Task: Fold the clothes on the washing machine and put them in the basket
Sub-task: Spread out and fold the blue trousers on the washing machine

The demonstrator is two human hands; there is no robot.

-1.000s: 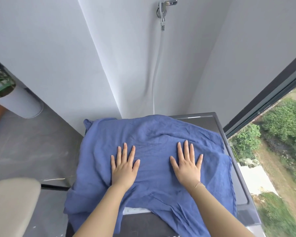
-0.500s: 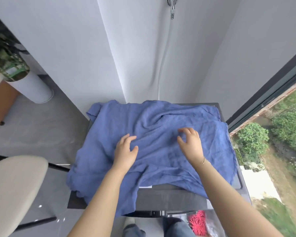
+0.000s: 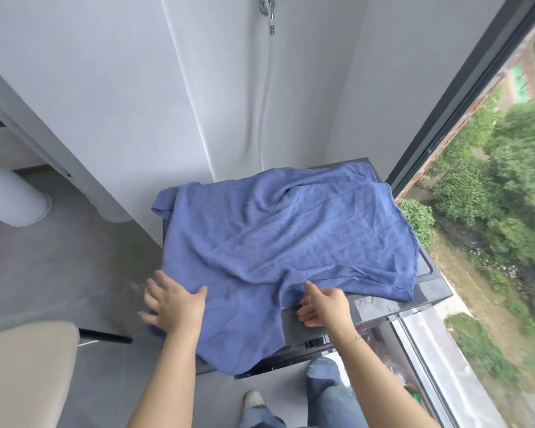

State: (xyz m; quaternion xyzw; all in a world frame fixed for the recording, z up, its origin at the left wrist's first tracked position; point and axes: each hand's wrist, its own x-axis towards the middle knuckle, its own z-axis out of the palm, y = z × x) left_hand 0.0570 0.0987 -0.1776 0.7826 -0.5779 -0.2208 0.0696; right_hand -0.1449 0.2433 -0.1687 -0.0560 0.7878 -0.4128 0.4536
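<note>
Hands are gripping the blue shirt on the washing machine: my left hand pinching its near-left edge, my right hand curling under its front hem.

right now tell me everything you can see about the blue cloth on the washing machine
The crumpled blue woven garment looks like thin, linen-like fabric, wrinkled all over. It lies spread, not yet folded, across the dark glossy washing machine top, with its near left part hanging over the front edge and a far left corner drooping off the side. The left hand grips its left edge, thumb on top; the right hand reaches under its near hem.
</note>
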